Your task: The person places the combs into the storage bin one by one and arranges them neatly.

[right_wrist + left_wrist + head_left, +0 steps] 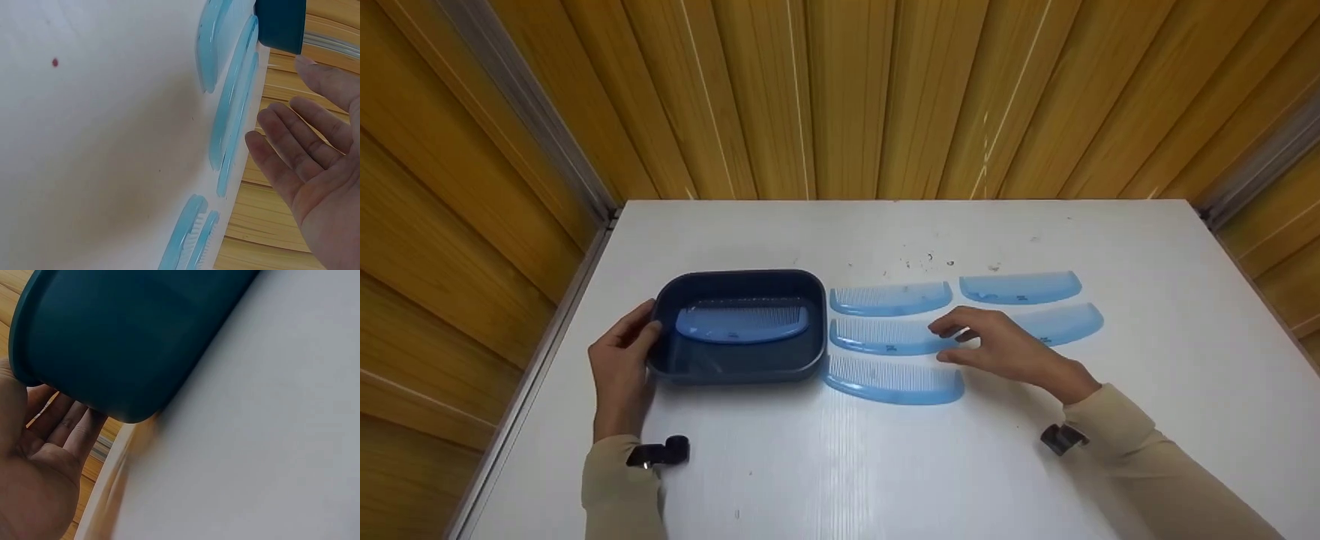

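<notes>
A dark blue rectangular tub stands at the left of the white table, with a blue comb lying inside it, teeth toward the back. My left hand holds the tub's left wall, thumb at the rim and fingers along the outside, as the left wrist view shows from below. Over the right end of the middle comb hovers my right hand, holding nothing. Its fingers look loosely bent and apart in the right wrist view. Another comb is partly hidden behind this hand.
Right of the tub, a back comb and a front comb flank the middle one. Farther right lies a comb at the back. Small dark specks mark the table. Wood-patterned panels rise behind it.
</notes>
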